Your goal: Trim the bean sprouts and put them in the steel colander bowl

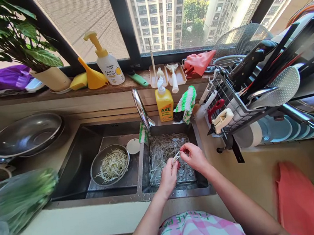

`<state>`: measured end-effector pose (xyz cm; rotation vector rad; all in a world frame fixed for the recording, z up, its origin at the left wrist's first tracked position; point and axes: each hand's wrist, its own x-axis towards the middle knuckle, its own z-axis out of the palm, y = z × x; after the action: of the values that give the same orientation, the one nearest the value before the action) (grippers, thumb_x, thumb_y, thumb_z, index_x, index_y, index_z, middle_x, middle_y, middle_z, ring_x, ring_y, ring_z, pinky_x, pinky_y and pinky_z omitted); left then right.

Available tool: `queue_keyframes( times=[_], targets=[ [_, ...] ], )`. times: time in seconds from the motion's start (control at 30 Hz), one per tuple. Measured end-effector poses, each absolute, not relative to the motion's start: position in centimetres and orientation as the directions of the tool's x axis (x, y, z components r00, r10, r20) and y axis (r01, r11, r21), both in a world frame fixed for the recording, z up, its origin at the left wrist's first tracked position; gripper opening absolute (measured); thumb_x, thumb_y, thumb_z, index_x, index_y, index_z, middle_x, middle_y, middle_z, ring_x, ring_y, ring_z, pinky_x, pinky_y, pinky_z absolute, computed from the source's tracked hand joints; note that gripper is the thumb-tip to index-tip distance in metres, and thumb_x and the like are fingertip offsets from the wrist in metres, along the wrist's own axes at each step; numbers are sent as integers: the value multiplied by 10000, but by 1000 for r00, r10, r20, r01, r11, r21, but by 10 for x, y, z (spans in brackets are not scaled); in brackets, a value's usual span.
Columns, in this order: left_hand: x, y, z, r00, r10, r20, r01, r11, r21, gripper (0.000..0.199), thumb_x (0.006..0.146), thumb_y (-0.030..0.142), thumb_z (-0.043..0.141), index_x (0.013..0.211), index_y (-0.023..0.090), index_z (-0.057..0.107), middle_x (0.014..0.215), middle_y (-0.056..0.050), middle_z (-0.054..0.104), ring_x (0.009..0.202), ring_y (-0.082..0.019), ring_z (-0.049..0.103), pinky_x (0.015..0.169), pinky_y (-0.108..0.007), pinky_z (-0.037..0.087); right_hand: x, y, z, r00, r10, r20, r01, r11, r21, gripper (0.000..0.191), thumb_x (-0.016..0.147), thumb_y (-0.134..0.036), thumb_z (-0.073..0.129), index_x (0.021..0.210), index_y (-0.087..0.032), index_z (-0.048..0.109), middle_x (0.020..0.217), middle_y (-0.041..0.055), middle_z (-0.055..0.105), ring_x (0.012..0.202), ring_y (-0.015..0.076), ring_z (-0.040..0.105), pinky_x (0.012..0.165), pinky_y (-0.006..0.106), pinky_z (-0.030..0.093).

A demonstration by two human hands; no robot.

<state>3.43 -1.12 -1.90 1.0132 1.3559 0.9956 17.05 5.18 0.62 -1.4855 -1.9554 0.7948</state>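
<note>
Over the right sink basin [198,142], my left hand [169,174] is closed around a few white bean sprouts [176,156]. My right hand [193,155] pinches at the upper end of the same sprouts, thumb and forefinger together. Beneath both hands, the basin holds water with many loose thin strands [157,152] spread through it. In the left basin a round metal bowl [92,173] contains a heap of bean sprouts [113,164]. A small white round dish [133,146] lies beside that bowl.
The faucet [141,108] rises behind the divider. A yellow detergent bottle [165,106] and a green-white cloth [187,103] stand behind the basin. At right is a utensil rack [221,100] with knives. A wok [25,134] and bagged greens [18,195] lie at left.
</note>
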Motion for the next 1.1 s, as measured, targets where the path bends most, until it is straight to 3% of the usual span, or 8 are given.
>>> queue_keyframes(
  times=[0.17,0.33,0.43,0.57,0.7,0.83,0.97,1.1],
  targets=[
    [39,-10,-17,11,945,-328,-11,328,945,237,767,428,494,760,195,536,704,-20,591,636,-134,520,584,-228,390,165,51,1,-168,986,23,621,124,-774,59,693,-194,478,648,-189,515,615,-18,518,534,104,434,503,209,323],
    [40,-10,-8,103,830,-549,-302,552,778,310,722,481,531,804,190,464,762,-8,598,662,-132,569,602,-265,457,166,64,-9,-22,996,-81,287,-72,-955,102,758,-271,418,738,-189,475,631,-10,549,540,113,491,509,216,385],
    [35,-10,-4,158,810,-565,-398,575,715,328,713,472,553,852,193,451,802,-13,604,712,-144,599,637,-290,473,180,70,-21,-72,985,-158,319,-127,-939,141,787,-302,416,778,-187,496,649,6,570,545,124,522,506,229,409],
    [29,-11,-6,176,814,-554,-412,572,709,347,696,453,585,873,188,447,803,-22,603,717,-149,608,632,-291,475,194,59,-31,-159,986,-43,538,50,-841,67,746,-231,524,740,-185,572,732,37,579,641,146,534,583,256,416],
    [26,-10,-9,234,789,-568,-352,614,707,368,689,465,588,881,183,448,747,-11,604,656,-137,598,612,-282,465,188,42,-18,-364,915,173,513,352,-783,146,820,-230,470,865,-196,604,813,45,575,685,132,536,604,233,422],
    [26,-9,-7,337,773,-537,-310,630,712,384,688,478,582,886,177,449,733,-10,607,628,-144,595,600,-291,459,180,38,1,-560,799,221,517,545,-660,182,838,-240,464,927,-232,622,842,35,560,680,105,529,602,199,403],
    [28,-8,-6,363,756,-544,-280,645,711,391,696,497,561,876,172,440,719,-13,603,589,-148,595,584,-298,457,178,41,8,-647,738,190,561,630,-537,172,841,-228,448,844,-224,619,781,19,544,683,107,511,598,196,371],
    [29,-8,-7,363,755,-546,-295,649,701,391,711,511,537,886,176,438,695,-8,599,569,-149,595,581,-304,458,174,40,5,-610,772,177,568,582,-583,90,788,-175,478,779,-190,567,758,8,525,635,100,481,567,196,354]
  ],
)
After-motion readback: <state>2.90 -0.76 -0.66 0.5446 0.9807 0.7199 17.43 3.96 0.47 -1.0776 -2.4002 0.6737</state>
